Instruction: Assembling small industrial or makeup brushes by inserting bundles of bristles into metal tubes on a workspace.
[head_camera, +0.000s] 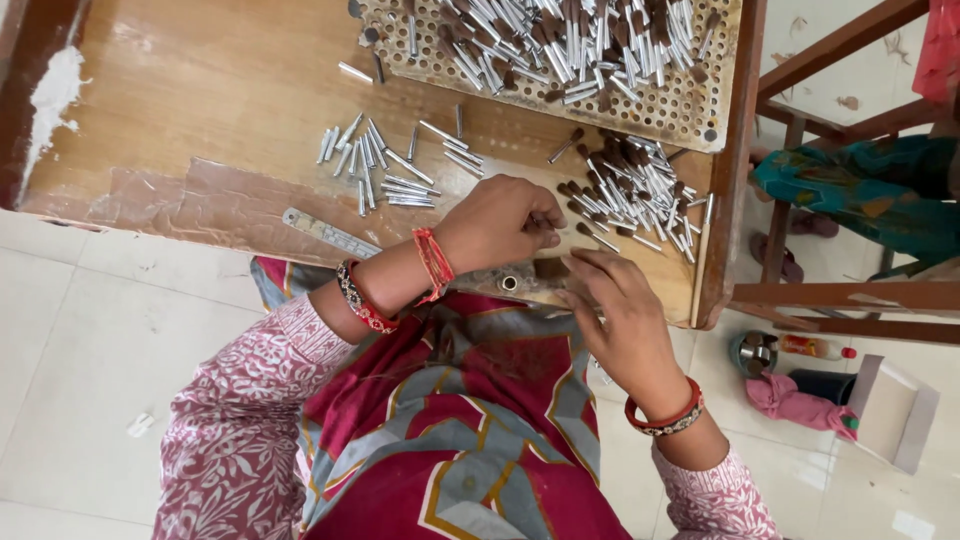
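My left hand is closed near the front edge of a wooden table, its fingertips pinching a small silver pin with a brown tip. My right hand is just below and to the right, fingers curled, touching the table edge by a small brown piece. A pile of silver pins with brown tips lies right of my left hand. A smaller group of plain silver pins lies to its left.
A perforated board heaped with more pins sits at the table's far side. A metal ruler lies at the front edge. A wooden frame, a red bottle, a pink cloth and a box stand at right.
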